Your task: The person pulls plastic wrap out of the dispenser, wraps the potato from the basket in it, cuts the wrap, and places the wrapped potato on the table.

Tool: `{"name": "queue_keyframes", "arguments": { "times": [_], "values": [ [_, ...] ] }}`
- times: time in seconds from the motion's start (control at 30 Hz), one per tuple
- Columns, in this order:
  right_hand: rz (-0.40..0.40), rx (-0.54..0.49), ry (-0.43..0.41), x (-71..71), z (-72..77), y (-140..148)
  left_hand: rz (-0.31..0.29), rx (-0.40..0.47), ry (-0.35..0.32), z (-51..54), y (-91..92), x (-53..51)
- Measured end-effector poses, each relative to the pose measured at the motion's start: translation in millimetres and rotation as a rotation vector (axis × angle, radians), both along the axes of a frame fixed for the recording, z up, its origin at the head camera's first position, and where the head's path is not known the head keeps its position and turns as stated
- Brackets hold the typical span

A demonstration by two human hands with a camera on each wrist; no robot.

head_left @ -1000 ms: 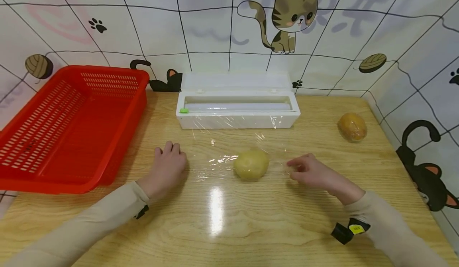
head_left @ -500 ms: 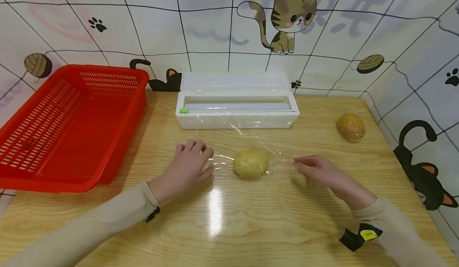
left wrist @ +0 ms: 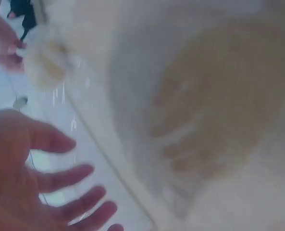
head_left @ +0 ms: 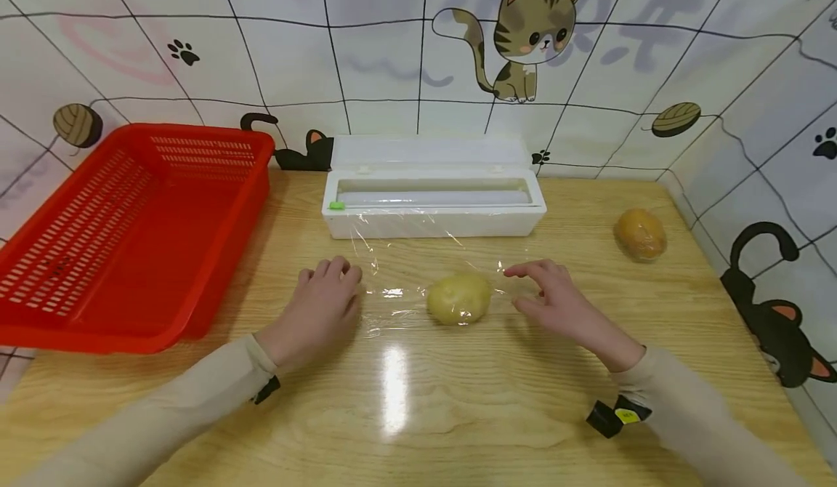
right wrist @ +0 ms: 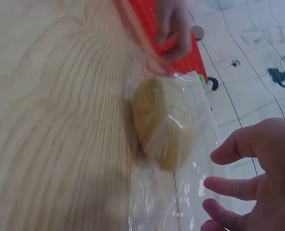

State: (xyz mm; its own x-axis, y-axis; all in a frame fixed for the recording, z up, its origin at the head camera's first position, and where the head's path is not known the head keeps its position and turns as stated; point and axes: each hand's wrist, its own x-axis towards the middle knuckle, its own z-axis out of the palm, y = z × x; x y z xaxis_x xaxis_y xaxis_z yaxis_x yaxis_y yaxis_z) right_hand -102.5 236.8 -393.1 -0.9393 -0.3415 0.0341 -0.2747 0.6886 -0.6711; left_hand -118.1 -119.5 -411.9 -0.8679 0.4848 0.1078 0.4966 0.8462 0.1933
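Left hand spread, right hand spread too, neither pinching; the potato sits between them, nearer the right, clear film over it; gathering both sides evenly should keep wrinkles down.

The yellow potato is smooth, round and a bit long. It lies on the desk, well in from the back and right edges. Thin, shiny, see-through wrap covers it, wrinkly, and stretches toward the desk's back edge.
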Motion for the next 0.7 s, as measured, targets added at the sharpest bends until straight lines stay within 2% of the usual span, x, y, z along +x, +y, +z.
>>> {"name": "queue_keyframes", "arguments": {
  "times": [0.07,0.13,0.27,0.33,0.4,0.7],
  "values": [
    [0.039,0.0,0.039,-4.1,-0.1,-9,0.06,0.022,0.043,1.4,-4.3,-9.3],
    [0.072,-0.006,0.046,-6.7,0.4,-18,0.117,0.03,0.057,2.1,-9.1,-19.7],
    [0.104,-0.012,0.032,-7.9,-1.2,-27,0.196,0.015,-0.011,2.2,-15.7,-35.5],
    [0.115,-0.014,0.037,-7.6,-2.8,-29,0.217,0.009,-0.059,2.2,-16.8,-41.0],
    [0.122,-0.015,0.041,-7.0,-4.5,-29,0.226,0.004,-0.08,1.9,-16.8,-46.0],
    [0.155,-0.006,0.1,-11.2,-16.6,-31,0.246,0.042,-0.092,3.6,-14.0,-63.4]
  ]
}}
